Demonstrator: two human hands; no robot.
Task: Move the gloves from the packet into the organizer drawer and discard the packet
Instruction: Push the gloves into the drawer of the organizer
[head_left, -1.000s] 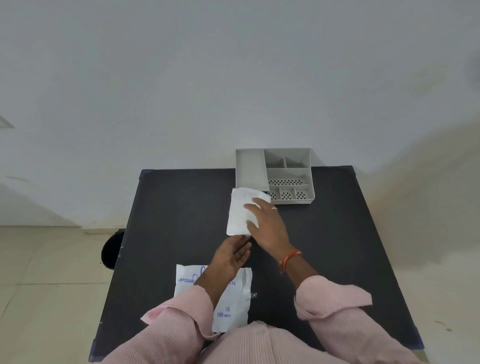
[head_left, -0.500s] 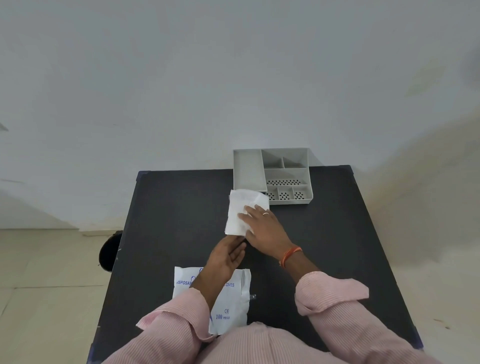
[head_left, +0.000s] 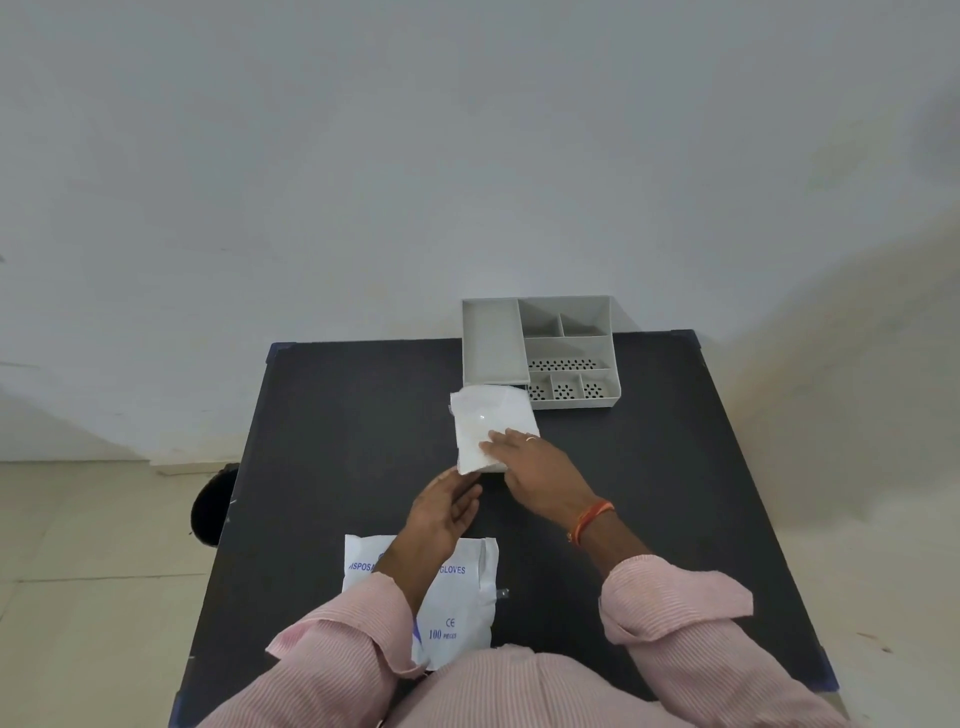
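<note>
A flat stack of white gloves (head_left: 485, 423) lies on the black table (head_left: 337, 441), just in front of the grey organizer (head_left: 540, 353). My right hand (head_left: 535, 467) rests on the stack's near right part, fingers spread flat. At the stack's near edge my left hand (head_left: 447, 512) has its fingertips at or under that edge, fingers loosely apart. The white glove packet (head_left: 457, 597), printed "gloves" and "100 pieces", lies near me, partly under my left forearm. The organizer's long left compartment (head_left: 491, 338) is bare.
The organizer stands at the table's far edge against the wall, with several small compartments on its right, some perforated. A dark round bin (head_left: 210, 512) sits on the floor beside the table's left side. Pink sleeves cover both my forearms.
My right hand slid back from the stack's middle to its near right part. The stack shifted slightly. My left hand stays at the near edge.
</note>
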